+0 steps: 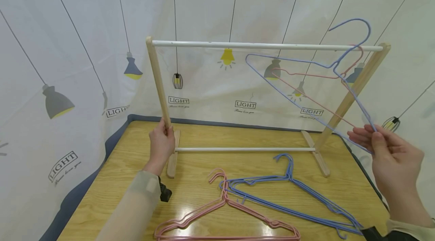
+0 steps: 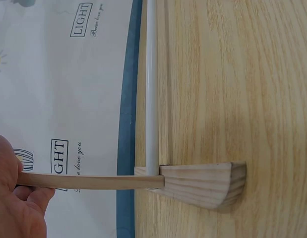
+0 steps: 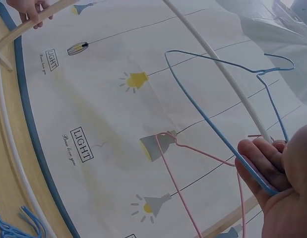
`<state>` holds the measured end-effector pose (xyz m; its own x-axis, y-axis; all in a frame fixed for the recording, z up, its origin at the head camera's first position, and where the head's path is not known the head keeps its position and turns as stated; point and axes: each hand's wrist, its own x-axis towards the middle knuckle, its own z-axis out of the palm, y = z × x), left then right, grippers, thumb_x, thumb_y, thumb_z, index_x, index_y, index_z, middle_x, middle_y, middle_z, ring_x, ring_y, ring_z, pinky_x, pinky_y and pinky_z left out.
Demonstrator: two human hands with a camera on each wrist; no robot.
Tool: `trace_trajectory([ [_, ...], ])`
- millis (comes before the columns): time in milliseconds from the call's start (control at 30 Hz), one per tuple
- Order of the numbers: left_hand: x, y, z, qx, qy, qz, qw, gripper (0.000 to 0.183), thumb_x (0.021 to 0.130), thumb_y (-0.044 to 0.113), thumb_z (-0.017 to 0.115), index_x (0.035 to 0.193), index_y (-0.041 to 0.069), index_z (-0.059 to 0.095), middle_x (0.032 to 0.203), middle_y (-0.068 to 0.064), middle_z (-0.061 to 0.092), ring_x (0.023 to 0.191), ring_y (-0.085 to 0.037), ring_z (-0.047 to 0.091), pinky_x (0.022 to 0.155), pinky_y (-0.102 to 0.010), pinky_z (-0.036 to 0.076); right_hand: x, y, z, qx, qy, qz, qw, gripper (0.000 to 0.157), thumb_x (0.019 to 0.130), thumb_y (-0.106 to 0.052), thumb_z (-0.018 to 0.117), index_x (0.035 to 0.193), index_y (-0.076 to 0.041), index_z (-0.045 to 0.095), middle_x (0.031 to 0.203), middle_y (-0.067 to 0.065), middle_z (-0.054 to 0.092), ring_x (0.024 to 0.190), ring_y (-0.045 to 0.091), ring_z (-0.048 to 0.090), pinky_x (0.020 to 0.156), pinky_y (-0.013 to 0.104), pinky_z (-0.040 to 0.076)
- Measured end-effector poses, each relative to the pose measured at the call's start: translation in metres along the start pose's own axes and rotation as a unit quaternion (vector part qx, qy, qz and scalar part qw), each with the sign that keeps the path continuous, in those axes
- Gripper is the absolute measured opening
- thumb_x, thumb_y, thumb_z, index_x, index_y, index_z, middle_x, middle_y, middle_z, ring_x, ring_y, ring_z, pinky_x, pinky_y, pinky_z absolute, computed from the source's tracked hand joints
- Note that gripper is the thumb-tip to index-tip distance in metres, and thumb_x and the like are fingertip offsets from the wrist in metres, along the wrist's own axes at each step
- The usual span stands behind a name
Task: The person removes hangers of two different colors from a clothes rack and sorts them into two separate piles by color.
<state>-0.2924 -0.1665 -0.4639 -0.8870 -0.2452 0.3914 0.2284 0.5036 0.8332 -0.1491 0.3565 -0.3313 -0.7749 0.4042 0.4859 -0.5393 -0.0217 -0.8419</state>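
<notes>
A wooden clothes rack (image 1: 268,46) with white rails stands on the table. My left hand (image 1: 161,142) grips its left upright low down, above the foot; the left wrist view shows the fingers around the wooden post (image 2: 93,181). My right hand (image 1: 395,158) pinches the right lower corner of a blue clothes hanger (image 1: 289,59), holding it up before the rack's right end. Its hook rises above the top rail, tip pointing left. Behind it, a pink hanger (image 1: 309,75) hangs from the rail near the right upright. In the right wrist view the blue hanger (image 3: 200,111) runs into the palm.
Several pink hangers (image 1: 224,203) lie stacked on the table's near side. Several blue hangers (image 1: 285,207) lie to their right, overlapping them slightly. A cloth printed with lamps (image 1: 210,82) hangs behind and beside the wooden table (image 1: 136,180).
</notes>
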Motion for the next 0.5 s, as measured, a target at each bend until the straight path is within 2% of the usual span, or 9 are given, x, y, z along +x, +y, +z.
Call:
trace_trajectory([
  [233,0.0,0.0,0.0,0.001,0.002,0.004,1.0,0.038,0.108,0.001,0.057,0.146,-0.004,0.057,0.12,-0.03,0.071,0.096,-0.038,0.074,0.075,-0.051,0.061,-0.011,-0.003,-0.002,-0.027,-0.03,-0.01,0.999,0.031,0.106,0.0,0.056,0.124,0.025,0.061,0.1,0.019,0.078,0.087,0.022,0.079,0.082,0.032,0.058],
  [500,0.001,-0.001,0.0,-0.001,0.0,0.001,1.0,0.034,0.108,0.001,0.057,0.141,-0.004,0.06,0.12,-0.029,0.071,0.099,-0.037,0.074,0.076,-0.051,0.061,-0.023,0.002,-0.013,-0.058,-0.084,-0.009,0.995,0.028,0.107,0.001,0.055,0.125,0.021,0.063,0.101,0.013,0.079,0.086,0.019,0.078,0.081,0.028,0.057],
])
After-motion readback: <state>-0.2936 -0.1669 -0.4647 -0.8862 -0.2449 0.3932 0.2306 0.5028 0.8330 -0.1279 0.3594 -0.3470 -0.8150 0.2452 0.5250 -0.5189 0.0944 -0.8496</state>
